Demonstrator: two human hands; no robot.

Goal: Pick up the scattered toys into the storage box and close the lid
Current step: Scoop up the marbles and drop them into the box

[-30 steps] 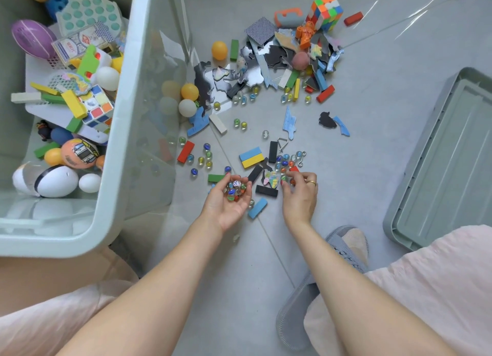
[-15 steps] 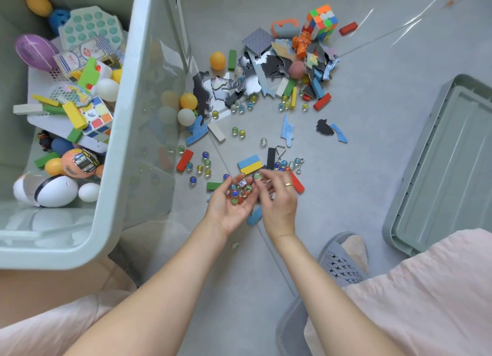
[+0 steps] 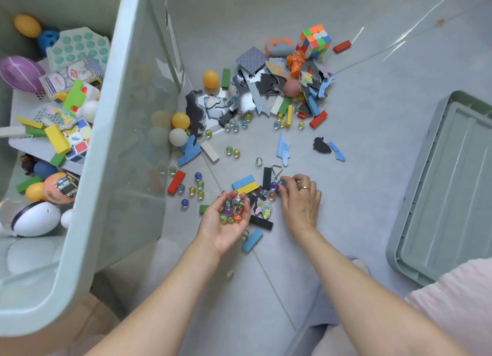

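Low over the grey floor [image 3: 372, 169], the left hand [image 3: 226, 222] lies palm up with its fingers cupped round a heap of glass marbles and one small die [image 3: 236, 199], while the right hand [image 3: 300, 198] reaches palm down just beside it, its fingertips [image 3: 283, 184] curled onto a few marbles [image 3: 274, 186] lying next to a black block [image 3: 267, 178] and a blue-and-yellow block [image 3: 245, 184]. A ring sits on one finger of the right hand. Both bare forearms stretch in from the bottom edge. The storage box [image 3: 106, 169], pale green and translucent, stands to the left, open, already holding balls, blocks, a puzzle cube and an egg-shaped toy. Its lid [image 3: 447, 196] lies apart on the floor at the right edge. Between the hands rest a black block, a blue block [image 3: 252, 239] and a small printed cutout. More marbles are strewn toward the box, near a red block [image 3: 176, 181]. Farther off, a heap of puzzle pieces, coloured blocks, table-tennis balls and a bright puzzle cube [image 3: 315, 40] covers the floor, with an orange ball [image 3: 210, 78] at its left edge. Pink fabric shows at the lower right corner.
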